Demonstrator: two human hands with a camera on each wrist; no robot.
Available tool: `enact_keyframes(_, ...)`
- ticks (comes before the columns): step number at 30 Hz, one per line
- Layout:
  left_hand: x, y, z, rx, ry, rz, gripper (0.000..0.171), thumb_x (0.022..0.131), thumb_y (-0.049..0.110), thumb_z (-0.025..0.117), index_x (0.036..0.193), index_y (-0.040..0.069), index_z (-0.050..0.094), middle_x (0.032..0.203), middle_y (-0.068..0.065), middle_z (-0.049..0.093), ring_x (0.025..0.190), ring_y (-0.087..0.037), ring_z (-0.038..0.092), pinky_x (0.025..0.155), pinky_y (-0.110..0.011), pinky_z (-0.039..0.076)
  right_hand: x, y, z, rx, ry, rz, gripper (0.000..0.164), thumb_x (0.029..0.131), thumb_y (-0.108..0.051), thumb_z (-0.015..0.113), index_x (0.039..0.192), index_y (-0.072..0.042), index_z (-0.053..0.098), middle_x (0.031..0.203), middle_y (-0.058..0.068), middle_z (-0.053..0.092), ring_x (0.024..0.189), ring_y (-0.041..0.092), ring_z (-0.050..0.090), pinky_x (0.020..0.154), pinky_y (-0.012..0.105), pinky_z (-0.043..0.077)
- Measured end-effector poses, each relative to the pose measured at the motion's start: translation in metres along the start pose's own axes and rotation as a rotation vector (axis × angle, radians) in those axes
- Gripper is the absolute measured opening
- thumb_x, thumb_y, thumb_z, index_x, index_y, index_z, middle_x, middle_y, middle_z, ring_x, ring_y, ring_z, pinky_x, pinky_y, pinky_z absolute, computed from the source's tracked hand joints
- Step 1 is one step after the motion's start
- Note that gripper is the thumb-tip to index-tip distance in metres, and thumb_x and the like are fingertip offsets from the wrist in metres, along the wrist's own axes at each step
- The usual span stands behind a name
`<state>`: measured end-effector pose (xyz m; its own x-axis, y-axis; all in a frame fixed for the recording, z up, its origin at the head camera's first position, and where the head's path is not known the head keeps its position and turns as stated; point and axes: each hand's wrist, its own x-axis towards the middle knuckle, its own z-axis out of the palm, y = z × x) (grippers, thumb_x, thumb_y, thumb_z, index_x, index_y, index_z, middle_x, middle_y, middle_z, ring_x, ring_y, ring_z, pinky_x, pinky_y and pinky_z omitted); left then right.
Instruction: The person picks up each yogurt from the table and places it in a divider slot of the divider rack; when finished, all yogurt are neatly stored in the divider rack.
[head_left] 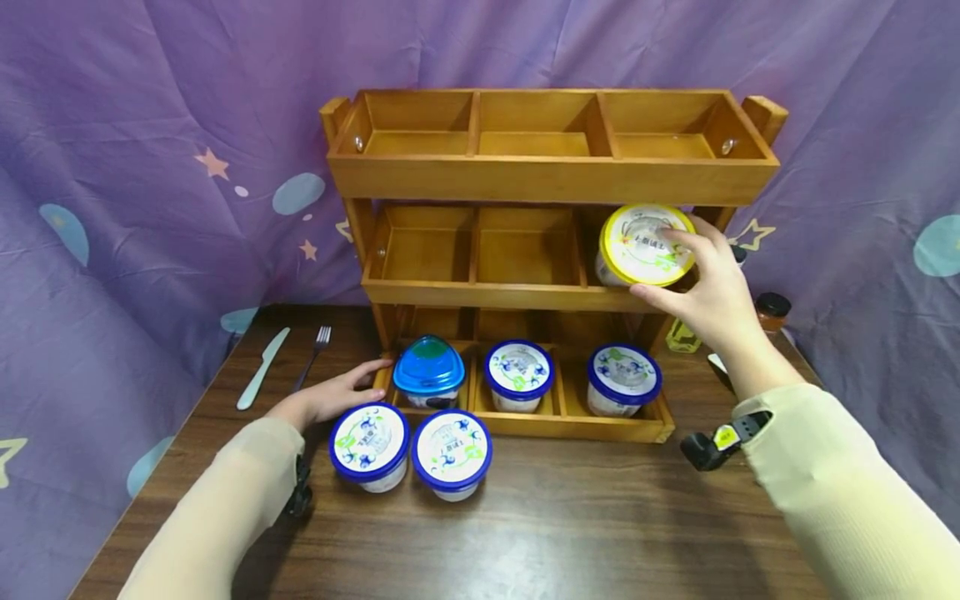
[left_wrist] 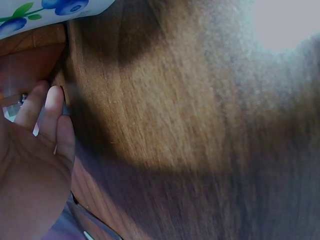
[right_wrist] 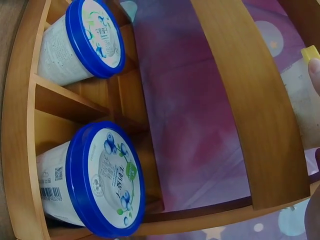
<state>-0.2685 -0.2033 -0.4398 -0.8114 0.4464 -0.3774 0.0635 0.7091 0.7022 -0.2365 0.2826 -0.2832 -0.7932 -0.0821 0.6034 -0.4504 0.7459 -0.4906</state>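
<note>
My right hand [head_left: 718,296] grips a yellow-lidded yogurt tub [head_left: 647,247] at the right compartment of the wooden shelf's [head_left: 551,179] middle tier. The tub tilts, its lid facing me. At the far right of the right wrist view, only part of this tub [right_wrist: 304,102] shows. My left hand [head_left: 335,398] rests its fingers against the left end of the bottom tier, holding nothing; its relaxed fingers [left_wrist: 53,107] show in the left wrist view. Beside it on the table stand two blue-lidded yogurt tubs, one nearer [head_left: 370,442] and one to its right [head_left: 452,451].
The bottom tier holds a bright-blue triangular-lidded container [head_left: 429,369], a blue-lidded tub [head_left: 519,372] in the middle and another blue-lidded tub [head_left: 624,377] on the right. A table knife [head_left: 262,369] and a fork [head_left: 313,354] lie left. A dark-capped jar [head_left: 772,310] stands behind my right arm.
</note>
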Motion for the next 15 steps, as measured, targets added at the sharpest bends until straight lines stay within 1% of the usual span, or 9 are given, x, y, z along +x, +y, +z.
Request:
enact_keyframes(3,0.0004,-0.0003,-0.0002,-0.002,-0.002,0.001,0.070,0.094,0.049,0.049,0.150,0.021,0.018,0.147,-0.028,0.025,0.134,-0.045,0.023,0.102,-0.063,0.020,0.0008,0.0002,0.0015,-0.001,-0.012,0.018,0.071,0.068,-0.016,0.085,0.129,-0.001,0.052,0.145,0.018,0.033,0.130,0.036,0.032,0.104,0.054,0.025)
enact_keyframes(5,0.0011,-0.0009,-0.0002,-0.003,-0.003,-0.009,0.071,0.093,0.050,0.049,0.150,0.023,0.018,0.147,-0.027,0.025,0.134,-0.044,0.023,0.103,-0.063,0.020,0.0013,0.0000,0.0019,-0.010,-0.020,0.027,0.070,0.069,-0.018,0.084,0.130,-0.001,0.052,0.145,0.018,0.032,0.129,0.037,0.033,0.099,0.054,0.030)
enact_keyframes(7,0.0018,-0.0013,0.0000,-0.002,-0.004,-0.011,0.071,0.093,0.051,0.049,0.150,0.023,0.017,0.147,-0.027,0.025,0.134,-0.045,0.023,0.103,-0.063,0.020,0.0018,-0.0006,0.0019,-0.029,-0.030,0.036,0.070,0.071,-0.021,0.083,0.130,-0.002,0.052,0.146,0.017,0.032,0.127,0.038,0.034,0.092,0.051,0.036)
enact_keyframes(9,0.0022,-0.0014,0.0002,0.000,-0.005,-0.013,0.072,0.093,0.052,0.048,0.151,0.023,0.017,0.147,-0.027,0.025,0.134,-0.045,0.023,0.102,-0.063,0.020,0.0022,-0.0013,0.0016,-0.046,-0.041,0.044,0.069,0.072,-0.023,0.082,0.131,-0.003,0.052,0.146,0.018,0.032,0.124,0.038,0.037,0.084,0.041,0.039)
enact_keyframes(10,0.0024,-0.0016,0.0003,-0.005,-0.005,-0.019,0.072,0.092,0.052,0.049,0.150,0.024,0.017,0.147,-0.027,0.025,0.134,-0.045,0.023,0.103,-0.063,0.020,0.0023,-0.0015,0.0013,-0.055,-0.049,0.047,0.068,0.073,-0.025,0.081,0.131,-0.004,0.052,0.146,0.018,0.032,0.121,0.038,0.039,0.079,0.037,0.039)
enact_keyframes(12,0.0025,-0.0015,0.0007,-0.003,-0.008,-0.012,0.072,0.093,0.052,0.048,0.151,0.023,0.017,0.147,-0.027,0.024,0.134,-0.045,0.023,0.102,-0.063,0.020,0.0026,-0.0015,0.0004,-0.067,-0.056,0.044,0.067,0.074,-0.026,0.080,0.132,-0.005,0.053,0.144,0.019,0.033,0.115,0.037,0.042,0.075,0.027,0.036)
enact_keyframes(14,0.0020,-0.0022,0.0009,-0.007,-0.006,-0.017,0.072,0.092,0.053,0.049,0.151,0.025,0.017,0.147,-0.027,0.024,0.134,-0.045,0.023,0.103,-0.063,0.020,0.0031,-0.0014,0.0003,-0.070,-0.060,0.038,0.065,0.075,-0.025,0.080,0.131,-0.006,0.054,0.143,0.021,0.034,0.106,0.035,0.046,0.072,0.021,0.034)
enact_keyframes(15,0.0018,-0.0025,0.0010,-0.003,-0.008,-0.012,0.072,0.092,0.053,0.048,0.151,0.024,0.016,0.147,-0.027,0.024,0.134,-0.045,0.023,0.102,-0.063,0.020,0.0034,-0.0012,0.0002,-0.073,-0.061,0.034,0.064,0.075,-0.026,0.080,0.131,-0.006,0.054,0.142,0.021,0.035,0.102,0.034,0.047,0.071,0.020,0.034)
